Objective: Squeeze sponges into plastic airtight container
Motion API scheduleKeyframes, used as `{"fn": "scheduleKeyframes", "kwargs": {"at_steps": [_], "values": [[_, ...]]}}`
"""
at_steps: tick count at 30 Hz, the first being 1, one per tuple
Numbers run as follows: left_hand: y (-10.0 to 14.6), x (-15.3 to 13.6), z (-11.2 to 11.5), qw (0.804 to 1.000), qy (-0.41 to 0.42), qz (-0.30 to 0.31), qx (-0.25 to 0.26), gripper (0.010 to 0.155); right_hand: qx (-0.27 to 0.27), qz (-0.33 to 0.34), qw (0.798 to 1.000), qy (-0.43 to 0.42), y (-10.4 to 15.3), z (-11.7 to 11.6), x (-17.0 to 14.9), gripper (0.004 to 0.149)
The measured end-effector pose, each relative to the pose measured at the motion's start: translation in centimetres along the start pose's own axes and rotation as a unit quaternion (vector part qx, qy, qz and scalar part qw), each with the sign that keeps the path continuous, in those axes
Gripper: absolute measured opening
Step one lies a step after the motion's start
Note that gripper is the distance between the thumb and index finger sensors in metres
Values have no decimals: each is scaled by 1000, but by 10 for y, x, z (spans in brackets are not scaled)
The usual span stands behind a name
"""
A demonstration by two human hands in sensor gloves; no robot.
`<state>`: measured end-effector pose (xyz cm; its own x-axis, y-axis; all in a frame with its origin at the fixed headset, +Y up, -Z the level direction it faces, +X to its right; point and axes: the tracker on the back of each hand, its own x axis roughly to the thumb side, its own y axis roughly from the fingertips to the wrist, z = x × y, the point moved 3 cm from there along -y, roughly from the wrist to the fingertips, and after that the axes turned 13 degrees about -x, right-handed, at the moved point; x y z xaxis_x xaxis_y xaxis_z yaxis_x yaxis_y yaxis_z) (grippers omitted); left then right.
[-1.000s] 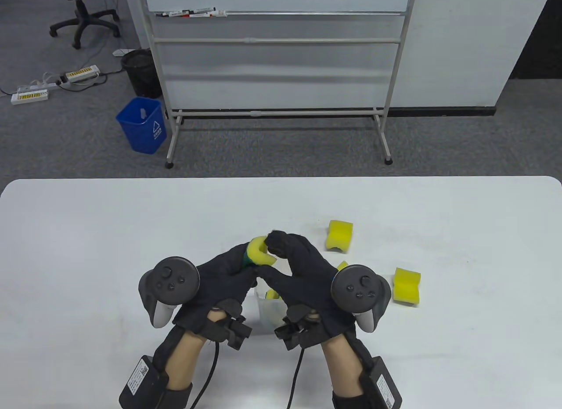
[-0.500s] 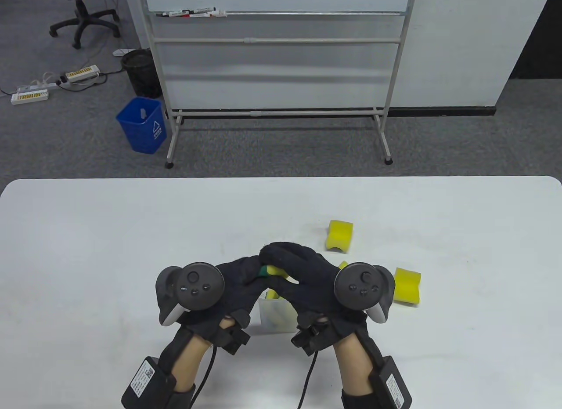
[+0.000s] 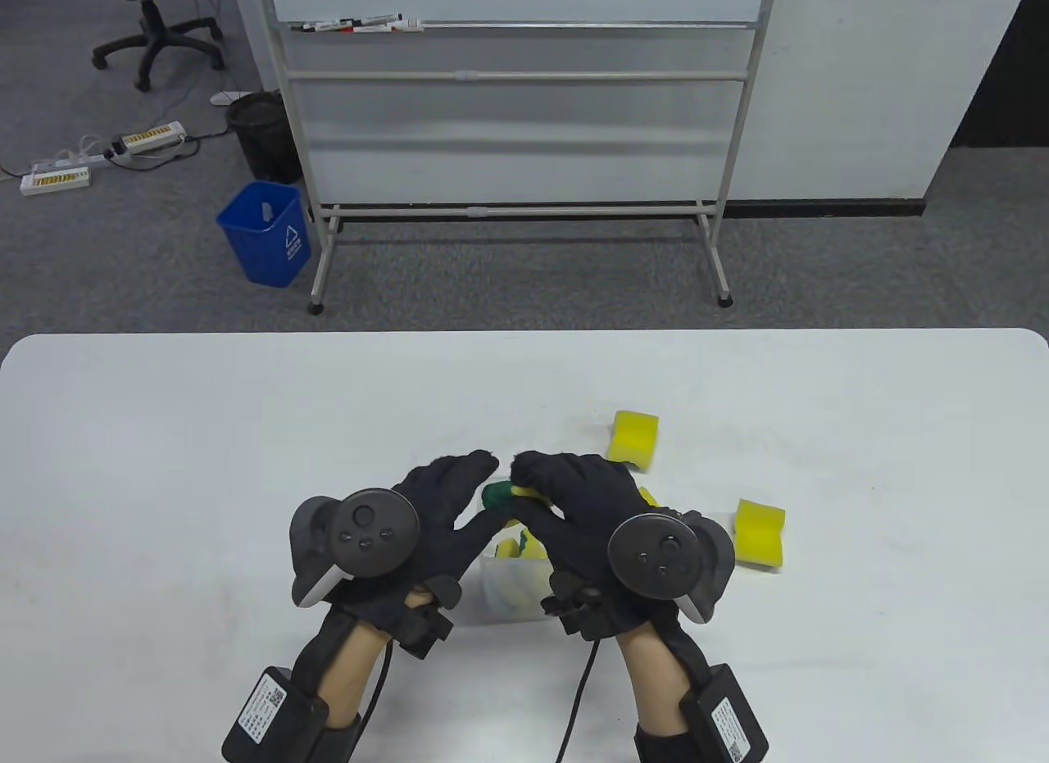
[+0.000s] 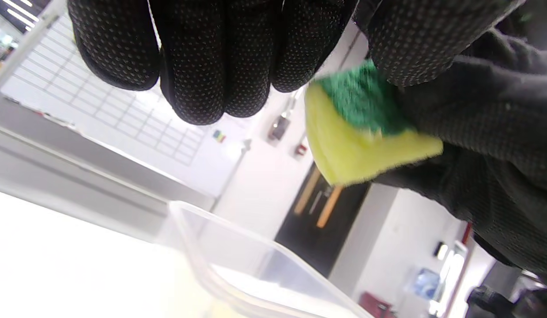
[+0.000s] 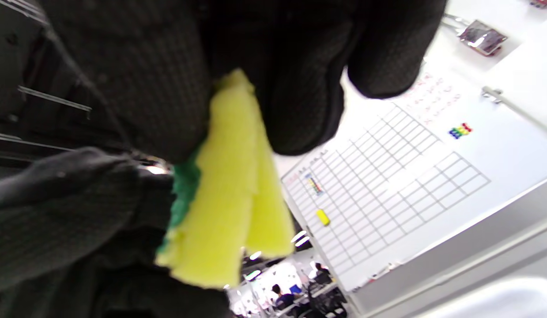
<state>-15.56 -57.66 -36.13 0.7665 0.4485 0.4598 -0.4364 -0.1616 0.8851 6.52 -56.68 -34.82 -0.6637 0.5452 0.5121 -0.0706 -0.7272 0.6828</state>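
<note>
Already, your right hand [image 3: 586, 501] had a yellow sponge with a green scouring face [image 3: 506, 494] folded and pinched tight between thumb and fingers, directly above the clear plastic container [image 3: 512, 583]. Your left hand [image 3: 442, 501] lay spread beside it, fingers straight and gripping nothing; whether they touched the sponge could not be told. Yellow foam showed inside the container, so at least one sponge seemed packed by then. By my reading you were partway through: the folded sponge still had to be pushed in, and two more sponges [image 3: 634, 440] [image 3: 760, 533] lay on the white counter [image 3: 164, 435] to your right, with a sliver of another [image 3: 647, 496] by your right hand. No lid was in view. Beyond the counter stood a rolling whiteboard [image 3: 516, 83], a blue bin [image 3: 266, 232], a black wastebasket [image 3: 262, 133] and power strips [image 3: 98, 158] on grey carpet.
</note>
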Motion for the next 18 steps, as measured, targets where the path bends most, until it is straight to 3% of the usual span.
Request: {"fn": "scheduleKeyframes", "kwargs": {"at_steps": [7,18], "values": [[-2,-29,0,991,-91,-96,4,68,56,6,990,127,6,-22,-7,46],[-9,-74,17,978,-112,-173,-35,72,129,15,974,187,13,-45,-12,45]]}}
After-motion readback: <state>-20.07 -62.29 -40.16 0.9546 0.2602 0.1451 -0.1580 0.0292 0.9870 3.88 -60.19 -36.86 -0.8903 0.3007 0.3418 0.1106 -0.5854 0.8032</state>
